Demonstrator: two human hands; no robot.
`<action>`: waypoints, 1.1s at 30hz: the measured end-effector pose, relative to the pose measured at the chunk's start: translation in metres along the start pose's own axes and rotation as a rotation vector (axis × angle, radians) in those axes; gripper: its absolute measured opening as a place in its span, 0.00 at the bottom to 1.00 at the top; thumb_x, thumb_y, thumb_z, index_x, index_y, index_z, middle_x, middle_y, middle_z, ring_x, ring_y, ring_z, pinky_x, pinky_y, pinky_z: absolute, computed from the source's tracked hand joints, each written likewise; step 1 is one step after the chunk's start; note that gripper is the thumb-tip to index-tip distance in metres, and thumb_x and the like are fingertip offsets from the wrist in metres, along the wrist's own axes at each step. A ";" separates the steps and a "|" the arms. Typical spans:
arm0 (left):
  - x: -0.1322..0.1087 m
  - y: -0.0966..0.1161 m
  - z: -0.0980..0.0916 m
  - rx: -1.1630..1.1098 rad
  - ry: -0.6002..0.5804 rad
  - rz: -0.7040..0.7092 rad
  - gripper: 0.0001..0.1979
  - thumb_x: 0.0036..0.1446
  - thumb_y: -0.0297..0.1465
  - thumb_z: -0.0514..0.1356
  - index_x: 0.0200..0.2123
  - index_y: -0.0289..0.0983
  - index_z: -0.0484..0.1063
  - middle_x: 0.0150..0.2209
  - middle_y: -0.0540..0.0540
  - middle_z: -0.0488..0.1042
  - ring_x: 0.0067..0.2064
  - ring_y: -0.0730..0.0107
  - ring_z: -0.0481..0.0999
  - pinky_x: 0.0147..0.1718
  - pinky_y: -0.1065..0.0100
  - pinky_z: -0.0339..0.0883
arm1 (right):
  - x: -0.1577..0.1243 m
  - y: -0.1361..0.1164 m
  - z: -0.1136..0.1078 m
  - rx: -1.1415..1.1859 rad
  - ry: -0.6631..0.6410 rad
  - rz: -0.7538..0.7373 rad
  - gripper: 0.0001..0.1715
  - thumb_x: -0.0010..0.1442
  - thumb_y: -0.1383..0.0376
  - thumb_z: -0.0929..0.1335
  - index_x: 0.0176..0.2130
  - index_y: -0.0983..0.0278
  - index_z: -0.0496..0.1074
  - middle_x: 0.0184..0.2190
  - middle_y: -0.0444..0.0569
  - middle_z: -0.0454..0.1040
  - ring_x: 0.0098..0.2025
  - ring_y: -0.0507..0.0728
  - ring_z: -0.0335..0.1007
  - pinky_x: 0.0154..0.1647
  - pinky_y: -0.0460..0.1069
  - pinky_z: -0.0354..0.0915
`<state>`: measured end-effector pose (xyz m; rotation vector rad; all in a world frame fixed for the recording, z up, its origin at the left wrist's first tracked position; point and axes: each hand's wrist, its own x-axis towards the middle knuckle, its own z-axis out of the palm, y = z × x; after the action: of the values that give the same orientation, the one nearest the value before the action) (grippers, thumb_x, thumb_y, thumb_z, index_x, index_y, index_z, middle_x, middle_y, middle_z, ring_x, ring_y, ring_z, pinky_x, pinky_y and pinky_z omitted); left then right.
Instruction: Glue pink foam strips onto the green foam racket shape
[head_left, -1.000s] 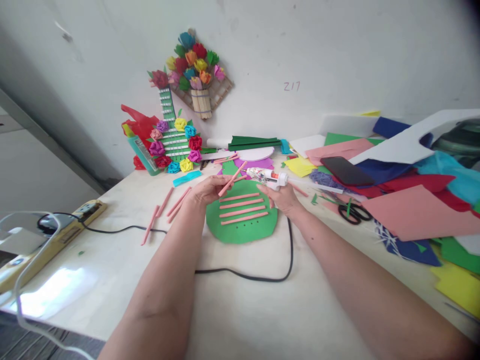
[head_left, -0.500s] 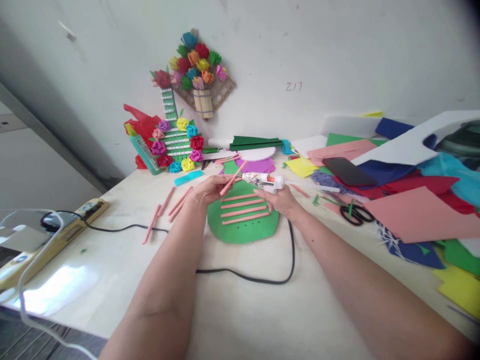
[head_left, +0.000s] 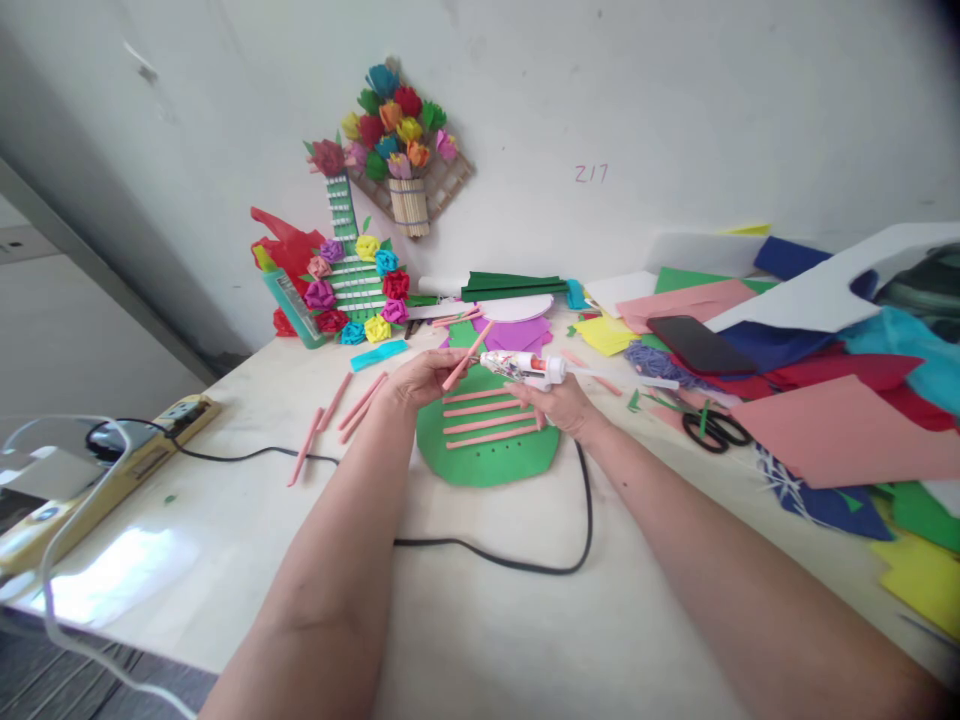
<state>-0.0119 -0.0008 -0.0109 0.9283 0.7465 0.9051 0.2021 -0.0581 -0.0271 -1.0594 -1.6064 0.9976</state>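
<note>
Left hand (head_left: 426,378) pinches a pink stick (head_left: 469,356) aslant, seemingly to present it to the glue gun (head_left: 517,367) gripped in the right hand (head_left: 564,406). Green sheet (head_left: 487,467) lies inward of the tabletop's (head_left: 480,640) back edge, likely for easy reach.
</note>
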 end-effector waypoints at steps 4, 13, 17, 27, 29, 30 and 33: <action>0.000 0.000 0.000 -0.003 -0.011 -0.001 0.07 0.46 0.20 0.58 0.31 0.26 0.74 0.25 0.42 0.72 0.24 0.77 0.68 0.16 0.78 0.58 | 0.001 0.003 -0.001 -0.018 0.006 -0.005 0.16 0.43 0.56 0.70 0.27 0.67 0.69 0.18 0.44 0.69 0.12 0.49 0.60 0.08 0.43 0.56; -0.001 0.000 0.001 0.000 -0.033 0.000 0.07 0.47 0.20 0.58 0.31 0.25 0.74 0.24 0.42 0.71 0.23 0.77 0.68 0.16 0.78 0.58 | 0.003 0.005 -0.002 -0.099 0.108 -0.094 0.14 0.44 0.55 0.69 0.26 0.64 0.69 0.15 0.43 0.68 0.16 0.51 0.63 0.13 0.44 0.59; -0.002 0.001 0.003 0.003 -0.030 -0.001 0.07 0.46 0.20 0.57 0.30 0.25 0.74 0.22 0.43 0.71 0.23 0.77 0.68 0.16 0.78 0.58 | 0.004 0.006 -0.004 -0.087 0.115 -0.055 0.17 0.45 0.54 0.68 0.28 0.65 0.69 0.17 0.44 0.69 0.13 0.50 0.61 0.12 0.45 0.58; -0.001 0.000 0.003 -0.002 -0.017 0.014 0.07 0.47 0.19 0.56 0.30 0.25 0.74 0.23 0.42 0.72 0.23 0.76 0.68 0.18 0.78 0.61 | 0.002 0.005 -0.004 -0.054 0.083 -0.038 0.17 0.44 0.54 0.69 0.27 0.66 0.69 0.15 0.43 0.68 0.12 0.49 0.60 0.11 0.45 0.58; -0.002 0.000 0.004 -0.005 -0.015 0.013 0.07 0.47 0.19 0.56 0.30 0.25 0.74 0.23 0.41 0.72 0.23 0.76 0.68 0.18 0.78 0.60 | 0.002 0.004 -0.003 -0.031 0.045 -0.040 0.15 0.44 0.55 0.69 0.25 0.65 0.69 0.13 0.42 0.66 0.12 0.49 0.59 0.10 0.44 0.58; -0.003 0.000 0.005 -0.008 -0.013 0.012 0.07 0.47 0.19 0.56 0.30 0.25 0.74 0.23 0.41 0.72 0.23 0.76 0.68 0.17 0.78 0.60 | 0.001 0.004 -0.003 -0.020 0.031 -0.041 0.15 0.44 0.56 0.69 0.25 0.65 0.69 0.13 0.42 0.66 0.12 0.49 0.59 0.10 0.44 0.58; -0.003 0.001 0.005 -0.015 0.006 0.007 0.08 0.47 0.19 0.56 0.30 0.25 0.74 0.23 0.41 0.72 0.23 0.76 0.68 0.16 0.78 0.59 | 0.001 0.004 -0.002 0.000 0.002 -0.033 0.14 0.44 0.56 0.70 0.25 0.65 0.68 0.14 0.42 0.67 0.11 0.49 0.58 0.09 0.45 0.58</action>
<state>-0.0088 -0.0052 -0.0077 0.9160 0.7407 0.9187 0.2042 -0.0560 -0.0298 -1.0303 -1.6175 0.9743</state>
